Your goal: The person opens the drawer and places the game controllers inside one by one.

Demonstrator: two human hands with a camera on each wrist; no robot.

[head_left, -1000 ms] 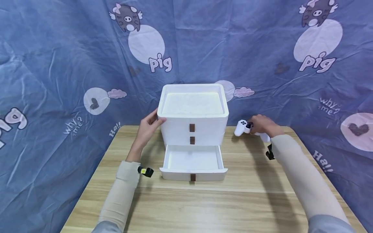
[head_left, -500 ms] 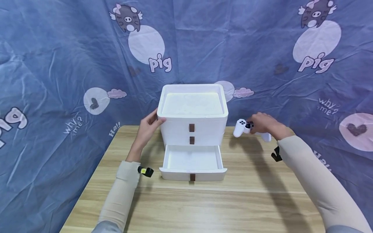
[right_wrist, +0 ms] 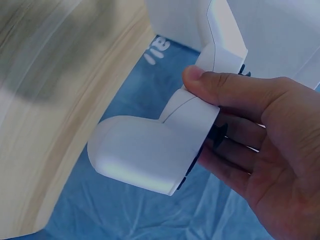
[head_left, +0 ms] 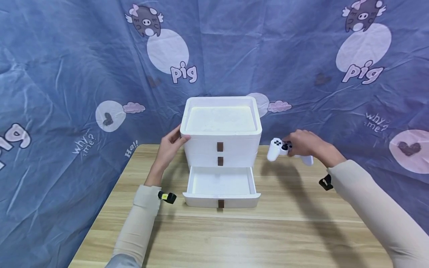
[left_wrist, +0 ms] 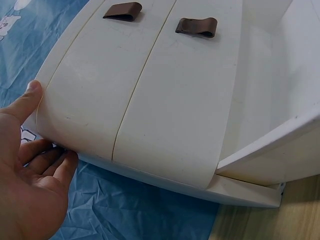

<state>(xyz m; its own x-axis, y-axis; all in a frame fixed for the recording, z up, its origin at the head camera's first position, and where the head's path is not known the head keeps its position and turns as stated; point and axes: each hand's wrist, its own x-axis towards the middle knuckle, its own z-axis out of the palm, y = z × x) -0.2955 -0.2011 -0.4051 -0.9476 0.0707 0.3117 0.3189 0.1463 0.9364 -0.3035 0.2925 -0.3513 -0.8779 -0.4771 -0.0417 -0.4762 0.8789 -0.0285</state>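
A white game controller is pinched at its middle by my right hand, just above the back right of the table. In the right wrist view, the thumb lies on the controller's underside, with the fingers across the button side. My left hand holds the upper left corner of a white drawer unit. Its thumb touches the front edge, while the other fingers bend against the side in the left wrist view. The bottom drawer is pulled out, its inside bare; the two upper drawers are closed.
The wooden table carries the drawer unit at its back middle. A blue printed cloth hangs close behind and along both sides. The unit's top is a shallow tray with a raised rim. Brown pull tabs mark the drawer fronts.
My right hand has raised the controller off the tabletop and brought it slightly nearer; its shadow has spread away beneath it. My right forearm has swung outward. The left hand and drawers stay put.
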